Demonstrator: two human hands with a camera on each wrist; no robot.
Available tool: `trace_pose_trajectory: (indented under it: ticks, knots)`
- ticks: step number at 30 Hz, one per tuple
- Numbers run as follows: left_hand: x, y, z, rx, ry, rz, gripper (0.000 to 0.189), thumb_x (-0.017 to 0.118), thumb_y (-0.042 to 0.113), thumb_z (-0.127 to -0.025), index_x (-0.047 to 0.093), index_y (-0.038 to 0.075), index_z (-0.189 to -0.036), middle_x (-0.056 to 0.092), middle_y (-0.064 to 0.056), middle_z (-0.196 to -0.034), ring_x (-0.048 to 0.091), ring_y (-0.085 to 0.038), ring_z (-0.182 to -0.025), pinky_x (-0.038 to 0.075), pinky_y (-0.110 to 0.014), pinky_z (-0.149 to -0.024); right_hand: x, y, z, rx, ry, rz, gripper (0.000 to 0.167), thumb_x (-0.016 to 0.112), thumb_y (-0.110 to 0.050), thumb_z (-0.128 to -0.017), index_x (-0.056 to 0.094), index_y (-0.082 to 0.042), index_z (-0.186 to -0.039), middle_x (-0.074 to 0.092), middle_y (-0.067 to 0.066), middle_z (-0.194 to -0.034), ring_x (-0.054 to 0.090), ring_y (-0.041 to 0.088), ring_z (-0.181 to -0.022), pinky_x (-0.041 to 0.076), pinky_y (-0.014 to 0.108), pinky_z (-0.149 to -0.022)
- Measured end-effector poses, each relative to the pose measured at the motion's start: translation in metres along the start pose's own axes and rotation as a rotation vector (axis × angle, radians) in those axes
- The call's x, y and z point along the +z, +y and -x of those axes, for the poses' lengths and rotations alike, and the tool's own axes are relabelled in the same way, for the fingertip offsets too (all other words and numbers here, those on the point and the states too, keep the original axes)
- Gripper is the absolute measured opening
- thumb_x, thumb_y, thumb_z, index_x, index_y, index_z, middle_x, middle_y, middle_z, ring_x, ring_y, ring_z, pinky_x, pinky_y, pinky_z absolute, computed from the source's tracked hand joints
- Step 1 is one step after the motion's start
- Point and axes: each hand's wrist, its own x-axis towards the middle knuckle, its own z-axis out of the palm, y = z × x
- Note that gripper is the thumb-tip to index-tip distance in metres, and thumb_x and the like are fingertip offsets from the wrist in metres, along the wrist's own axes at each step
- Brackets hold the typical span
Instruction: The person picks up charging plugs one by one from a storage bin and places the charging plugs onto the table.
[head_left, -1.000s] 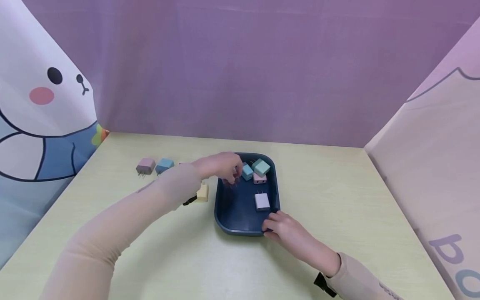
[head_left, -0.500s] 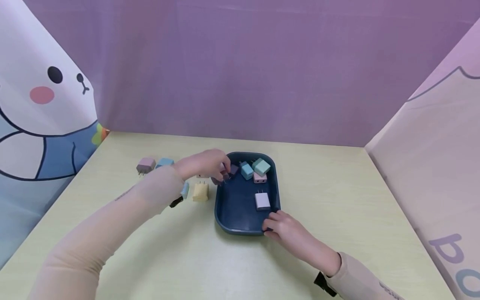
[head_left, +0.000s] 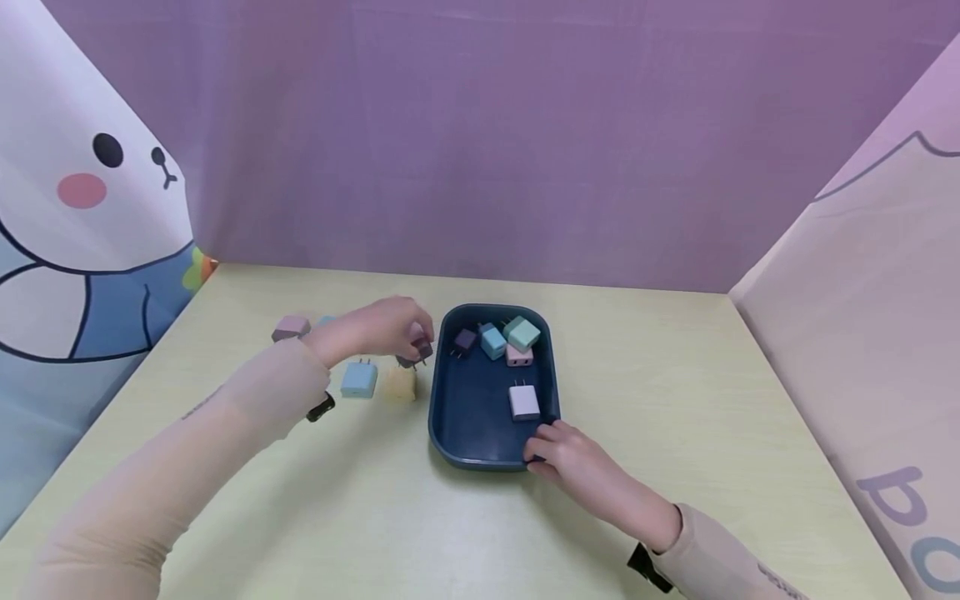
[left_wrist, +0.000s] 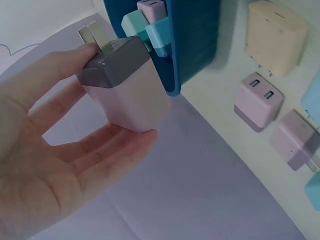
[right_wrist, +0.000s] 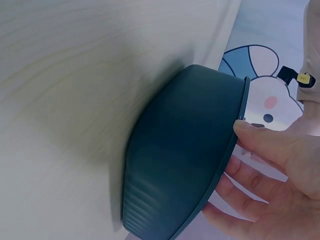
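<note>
My left hand (head_left: pixel 382 325) holds a pink plug charger with a grey prong end (left_wrist: pixel 122 85) between thumb and fingers, just left of the dark blue tray (head_left: pixel 472 429). Its metal prongs show by the thumb in the left wrist view. My right hand (head_left: pixel 573 462) pinches the tray's rim at the near right corner. Inside the tray lie a dark purple charger (head_left: pixel 464 341), a blue one (head_left: pixel 492 342), a green one (head_left: pixel 523 335), a pink one (head_left: pixel 519 357) and a pale lilac one (head_left: pixel 524 403).
Left of the tray, a yellow charger (head_left: pixel 401 387) and a blue charger (head_left: pixel 359 380) lie on the table. Farther left is a mauve charger (head_left: pixel 291 327). Two pink chargers, one with two ports (left_wrist: pixel 262 97), show beside the tray in the left wrist view. A purple curtain (head_left: pixel 480 150) hangs behind.
My left hand has moved left from over the tray, carrying the pink-and-grey charger past its left rim. The dark purple charger in the tray is uncovered. My right hand stays at the rim.
</note>
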Motion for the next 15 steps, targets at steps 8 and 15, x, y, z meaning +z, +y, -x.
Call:
trace_pose_trajectory:
  ticks: [8,15]
  knots:
    - [0.0,-0.016,0.012,0.033,0.032,-0.012,0.023,0.065,0.001,-0.071,0.066,0.002,-0.094,0.064,-0.006,-0.084,0.054,-0.016,-0.071,0.046,-0.037,-0.075,0.0,0.0,-0.001,-0.005,0.006,0.004,0.009,0.069,-0.007,-0.074,0.062,-0.012,-0.076,0.055,-0.005,-0.075,0.045,0.009,-0.069,0.041,0.019,-0.06]
    - [0.001,-0.032,0.022,0.003,0.034,0.007,0.023,0.066,0.001,-0.072,0.065,0.002,-0.095,0.06,-0.004,-0.077,0.049,-0.016,-0.066,0.044,-0.032,-0.065,0.0,0.0,0.0,-0.007,-0.001,0.003,0.008,0.068,-0.008,-0.074,0.063,-0.013,-0.077,0.055,-0.005,-0.075,0.045,0.009,-0.068,0.041,0.019,-0.059]
